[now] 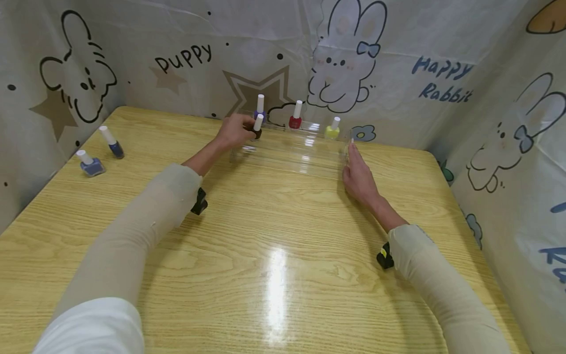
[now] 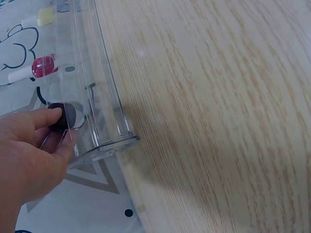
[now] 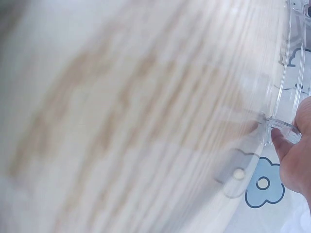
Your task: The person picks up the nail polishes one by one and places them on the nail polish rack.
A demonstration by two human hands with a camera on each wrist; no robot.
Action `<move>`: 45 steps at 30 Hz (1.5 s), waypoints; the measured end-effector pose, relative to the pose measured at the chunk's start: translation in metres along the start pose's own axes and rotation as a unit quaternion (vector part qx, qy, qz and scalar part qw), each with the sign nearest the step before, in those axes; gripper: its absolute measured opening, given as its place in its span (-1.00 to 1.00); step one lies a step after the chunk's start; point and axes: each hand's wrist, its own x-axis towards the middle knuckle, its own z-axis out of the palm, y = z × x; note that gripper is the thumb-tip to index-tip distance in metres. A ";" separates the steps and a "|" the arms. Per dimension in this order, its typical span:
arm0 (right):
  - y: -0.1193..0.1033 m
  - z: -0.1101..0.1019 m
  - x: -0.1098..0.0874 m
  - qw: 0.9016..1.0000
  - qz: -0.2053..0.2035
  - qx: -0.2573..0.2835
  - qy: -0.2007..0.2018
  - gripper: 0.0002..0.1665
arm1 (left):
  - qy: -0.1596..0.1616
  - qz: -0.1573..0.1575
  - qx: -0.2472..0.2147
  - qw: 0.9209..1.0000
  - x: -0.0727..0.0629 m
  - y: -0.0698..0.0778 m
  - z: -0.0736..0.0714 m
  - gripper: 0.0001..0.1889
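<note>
My left hand [image 1: 233, 132] pinches a dark nail polish bottle [image 2: 67, 116] with a white cap, at the left end of a clear tiered display rack [image 1: 283, 155]. Right behind it a purple-blue nail polish bottle [image 1: 260, 105] stands on the rack, partly hidden. A red nail polish bottle [image 1: 295, 121] and a yellow nail polish bottle [image 1: 332, 131] stand upright farther right along the rack. At the rack's right end, my right hand [image 1: 360, 179] holds the side panel, its thumb at the front; some of its fingers are out of sight in the right wrist view.
Two more nail polish bottles lie tilted on the wooden table [image 1: 230, 236] at the far left, a dark blue one [image 1: 116, 149] and a greyish-blue one [image 1: 93, 167]. A printed cloth [image 1: 185, 83] hangs behind the table and along its sides.
</note>
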 end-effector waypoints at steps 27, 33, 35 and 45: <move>0.000 0.001 -0.001 1.000 -0.007 0.005 0.008 -0.25 | 0.005 0.003 0.013 1.000 0.000 0.001 0.003 -0.69; 0.001 0.002 -0.001 1.000 -0.005 0.003 0.009 -0.25 | 0.010 -0.001 0.018 1.000 0.000 0.000 0.005 -0.66; 0.001 0.002 -0.001 1.000 -0.006 0.000 0.011 -0.25 | 0.011 -0.002 0.019 1.000 0.000 -0.001 0.005 -0.65; 0.000 0.000 -0.001 1.000 -0.002 0.000 0.005 -0.25 | 0.013 -0.006 0.019 1.000 -0.001 0.003 0.005 -0.66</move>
